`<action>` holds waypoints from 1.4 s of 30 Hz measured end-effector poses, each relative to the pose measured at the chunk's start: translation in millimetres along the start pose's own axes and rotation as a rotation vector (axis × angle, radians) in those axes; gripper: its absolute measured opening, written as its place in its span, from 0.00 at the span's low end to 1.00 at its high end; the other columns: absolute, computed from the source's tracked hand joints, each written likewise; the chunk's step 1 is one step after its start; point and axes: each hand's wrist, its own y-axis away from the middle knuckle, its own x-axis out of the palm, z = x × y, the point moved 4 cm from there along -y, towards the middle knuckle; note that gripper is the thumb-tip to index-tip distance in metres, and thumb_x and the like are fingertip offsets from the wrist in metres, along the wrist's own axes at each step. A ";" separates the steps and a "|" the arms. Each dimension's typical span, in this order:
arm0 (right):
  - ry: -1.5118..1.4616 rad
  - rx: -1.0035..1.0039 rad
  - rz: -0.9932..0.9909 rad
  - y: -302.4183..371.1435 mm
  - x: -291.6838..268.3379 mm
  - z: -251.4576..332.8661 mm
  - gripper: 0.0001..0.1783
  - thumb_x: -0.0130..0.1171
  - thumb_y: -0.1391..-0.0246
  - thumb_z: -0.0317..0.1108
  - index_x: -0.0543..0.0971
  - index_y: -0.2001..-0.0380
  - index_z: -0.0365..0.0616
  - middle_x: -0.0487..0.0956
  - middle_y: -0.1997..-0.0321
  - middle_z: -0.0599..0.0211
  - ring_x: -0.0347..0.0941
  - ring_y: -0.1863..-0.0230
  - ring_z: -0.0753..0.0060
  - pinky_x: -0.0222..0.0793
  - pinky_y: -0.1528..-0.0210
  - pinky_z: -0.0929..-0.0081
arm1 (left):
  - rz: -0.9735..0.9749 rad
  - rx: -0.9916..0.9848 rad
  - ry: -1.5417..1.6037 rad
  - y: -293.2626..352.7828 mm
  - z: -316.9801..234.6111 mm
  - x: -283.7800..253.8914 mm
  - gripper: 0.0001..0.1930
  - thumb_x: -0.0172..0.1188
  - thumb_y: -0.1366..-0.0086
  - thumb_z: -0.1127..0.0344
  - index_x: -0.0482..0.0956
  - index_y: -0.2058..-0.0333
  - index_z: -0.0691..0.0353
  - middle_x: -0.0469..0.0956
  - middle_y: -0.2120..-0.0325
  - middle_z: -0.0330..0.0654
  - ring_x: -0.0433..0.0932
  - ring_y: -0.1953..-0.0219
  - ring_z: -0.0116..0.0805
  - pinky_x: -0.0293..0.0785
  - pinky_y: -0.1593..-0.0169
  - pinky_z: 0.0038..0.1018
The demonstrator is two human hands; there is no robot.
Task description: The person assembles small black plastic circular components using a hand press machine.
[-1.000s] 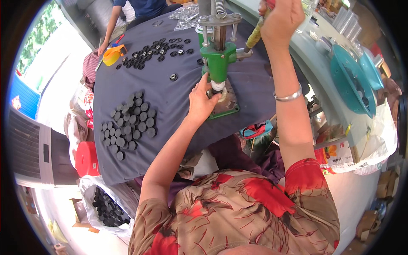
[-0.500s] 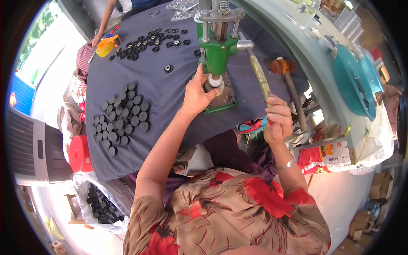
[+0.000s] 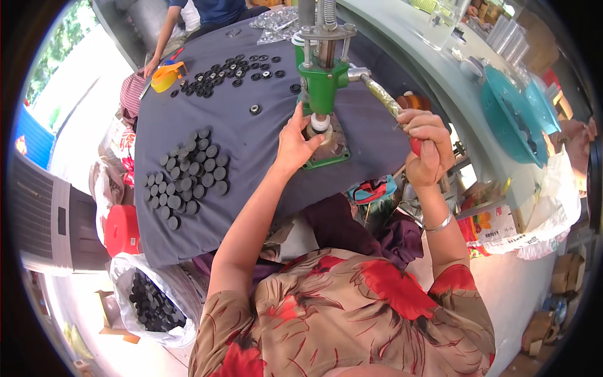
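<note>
A green hand press [image 3: 323, 88] stands on the table, its white plunger tip [image 3: 320, 122] down against a round die on the base plate. Beside that die is my left hand [image 3: 293, 143], index finger stretched up along the press and thumb spread toward the die, touching its edge. The fingertips are partly hidden, and no part shows held in them. My right hand [image 3: 432, 141] is closed round the lever [image 3: 382, 97] of the press, near its red end. Left of the press lie a heap of black round caps [image 3: 188, 176] and several black rings [image 3: 217, 76].
One ring [image 3: 255, 109] lies apart. Orange tape [image 3: 166, 76] sits near another person's hand [image 3: 151, 66] at the far left. A mallet [image 3: 413, 100] lies behind my right hand. Teal baskets [image 3: 512, 119] stand on the right-hand bench; a bag of black caps [image 3: 154, 305] is below left.
My right hand has moved right and slightly up with the lever, now covering part of the mallet. My left hand stays by the die. The whole view has shifted slightly.
</note>
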 end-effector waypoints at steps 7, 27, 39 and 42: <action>-0.008 -0.006 -0.017 11.7 2.0 -4.4 0.14 0.46 0.38 0.36 0.73 0.69 0.35 0.75 0.69 0.53 0.77 0.64 0.53 0.73 0.60 0.59 | -0.038 -0.040 0.018 -3.9 3.6 2.5 0.44 0.65 0.47 0.77 0.52 0.33 0.62 0.81 0.53 0.42 0.76 0.49 0.29 0.65 0.41 0.26; 0.038 0.040 0.014 -22.9 7.2 2.0 0.11 0.42 0.38 0.30 0.72 0.67 0.34 0.75 0.69 0.55 0.75 0.65 0.59 0.72 0.60 0.63 | -0.093 -0.099 0.015 3.8 -4.5 -3.8 0.42 0.66 0.49 0.74 0.57 0.35 0.64 0.81 0.56 0.43 0.79 0.52 0.28 0.71 0.46 0.26; -0.232 0.262 -0.370 -141.6 39.9 -85.7 0.11 0.47 0.39 0.31 0.75 0.70 0.35 0.75 0.72 0.60 0.71 0.78 0.74 0.66 0.77 0.78 | -0.301 -0.157 -0.841 41.1 29.4 -207.2 0.16 0.65 0.51 0.61 0.84 0.64 0.61 0.82 0.64 0.43 0.77 0.57 0.43 0.72 0.52 0.36; -0.226 0.306 -0.408 -146.5 36.7 -100.8 0.13 0.47 0.40 0.34 0.74 0.70 0.34 0.73 0.75 0.59 0.68 0.80 0.71 0.63 0.77 0.75 | -0.247 -0.216 -0.985 38.5 31.3 -221.1 0.19 0.65 0.51 0.58 0.83 0.60 0.59 0.81 0.59 0.42 0.73 0.50 0.45 0.69 0.49 0.41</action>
